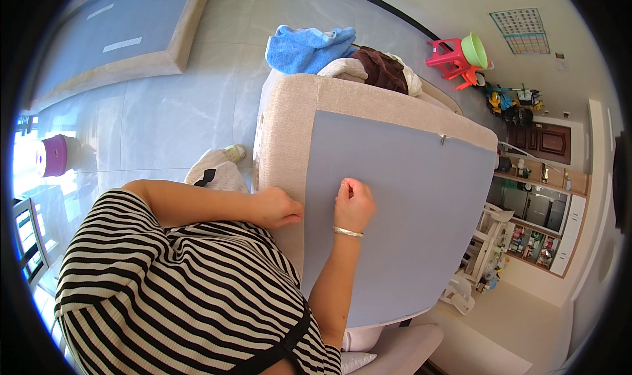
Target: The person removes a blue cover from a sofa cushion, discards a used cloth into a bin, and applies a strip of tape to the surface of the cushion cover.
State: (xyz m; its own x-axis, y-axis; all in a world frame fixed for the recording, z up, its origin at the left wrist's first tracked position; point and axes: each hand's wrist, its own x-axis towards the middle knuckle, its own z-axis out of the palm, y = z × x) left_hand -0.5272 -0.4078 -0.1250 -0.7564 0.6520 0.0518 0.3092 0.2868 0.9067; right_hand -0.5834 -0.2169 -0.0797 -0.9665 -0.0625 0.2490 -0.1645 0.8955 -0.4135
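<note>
My left hand (279, 207) rests on the beige fabric border (286, 143) of an upholstered piece, its curled fingertips at the seam with the blue-grey lining cloth (410, 217). Whether those fingers pinch the cloth is not clear. To its right, over the lining, is my right hand (354, 203), with thumb and fingers drawn together and a silver bracelet (348, 232) on the wrist. Anything thin between its fingertips is too small to make out. A small metal-looking piece (443, 139) shows at the lining's far right seam.
A blue towel (306, 49) and dark brown cloth (382, 71) lie beyond the far edge. Another upholstered piece (180, 54) is at upper left. A purple stool (53, 155) stands on the tiled floor, and a pink stool (447, 56) with a green basin (474, 50) near the wall.
</note>
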